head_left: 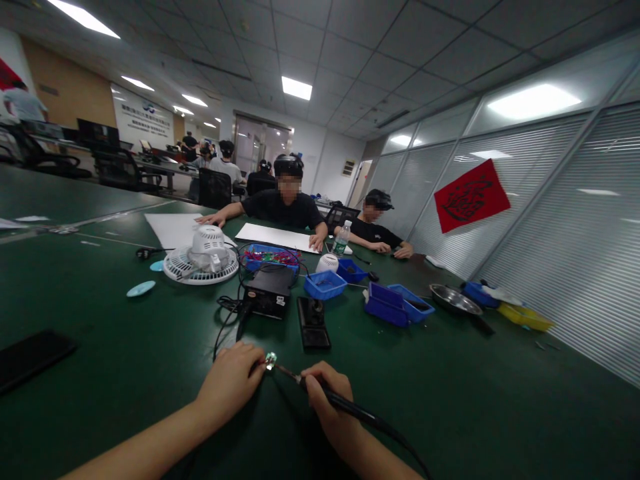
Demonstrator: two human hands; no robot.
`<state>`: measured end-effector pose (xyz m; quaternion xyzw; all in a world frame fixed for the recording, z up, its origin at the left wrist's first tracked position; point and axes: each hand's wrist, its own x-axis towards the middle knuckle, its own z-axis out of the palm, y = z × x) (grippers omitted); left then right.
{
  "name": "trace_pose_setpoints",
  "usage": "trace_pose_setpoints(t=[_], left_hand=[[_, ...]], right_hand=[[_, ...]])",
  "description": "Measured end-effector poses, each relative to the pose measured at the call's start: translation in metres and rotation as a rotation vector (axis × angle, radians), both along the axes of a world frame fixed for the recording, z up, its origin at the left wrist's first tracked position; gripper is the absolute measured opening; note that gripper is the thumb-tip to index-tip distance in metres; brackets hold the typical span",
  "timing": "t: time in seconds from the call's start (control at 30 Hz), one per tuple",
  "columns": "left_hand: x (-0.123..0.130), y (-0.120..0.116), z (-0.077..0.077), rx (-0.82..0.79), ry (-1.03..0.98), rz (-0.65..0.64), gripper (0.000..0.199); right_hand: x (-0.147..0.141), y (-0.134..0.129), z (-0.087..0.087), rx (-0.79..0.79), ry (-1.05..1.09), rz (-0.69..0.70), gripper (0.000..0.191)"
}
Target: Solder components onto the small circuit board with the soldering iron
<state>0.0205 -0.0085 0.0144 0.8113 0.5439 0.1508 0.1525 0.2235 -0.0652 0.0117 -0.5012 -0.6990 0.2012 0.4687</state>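
Observation:
In the head view my right hand (330,397) is wrapped round the black handle of a soldering iron (345,402), its cord running off toward the lower right. The iron's thin metal tip points left and reaches a small, bright circuit board (271,361). My left hand (235,373) is closed at the left edge of that board, fingers pinched; whether a wire is also between them I cannot tell. Just beyond the hands stand a black soldering station (270,291) with cables and a black iron stand (314,323) on the green tabletop (165,373).
Beyond the station lie a white fan part (203,257), a blue tray of coloured wires (270,257), several blue bins (325,285), a water bottle (342,239) and a metal bowl (455,300). A dark flat object (35,357) lies at left. Two people sit across the table.

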Motion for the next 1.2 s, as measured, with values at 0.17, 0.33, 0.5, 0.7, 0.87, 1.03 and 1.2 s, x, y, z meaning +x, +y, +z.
trace_pose_setpoints(t=[0.17, 0.33, 0.5, 0.7, 0.87, 1.03, 1.2], left_hand=[[-0.0003, 0.0013, -0.0026, 0.010, -0.025, 0.003, 0.020], [0.0002, 0.0010, -0.0017, 0.002, -0.024, 0.000, 0.020], [0.0008, 0.0001, 0.0003, -0.011, -0.011, 0.001, 0.021], [0.0002, 0.0006, -0.0015, -0.010, -0.025, 0.005, 0.021], [-0.0003, -0.0002, -0.0008, -0.007, -0.025, 0.004, 0.021], [0.0001, 0.0003, -0.0014, 0.003, -0.016, 0.001, 0.022], [-0.0001, 0.0004, -0.0025, 0.016, -0.019, 0.004, 0.021]], right_hand=[[-0.0007, 0.0001, 0.0011, -0.006, 0.000, 0.002, 0.020], [-0.0010, -0.0003, 0.0015, -0.009, 0.005, -0.001, 0.019], [-0.0005, -0.0005, 0.0002, -0.007, 0.009, 0.006, 0.019], [-0.0003, 0.0002, -0.0004, -0.008, -0.004, -0.009, 0.019], [-0.0001, 0.0016, -0.0008, -0.010, -0.012, -0.020, 0.018], [-0.0002, 0.0010, 0.0001, 0.017, -0.023, -0.023, 0.019], [0.0001, -0.0003, -0.0004, 0.058, -0.001, -0.012, 0.020]])
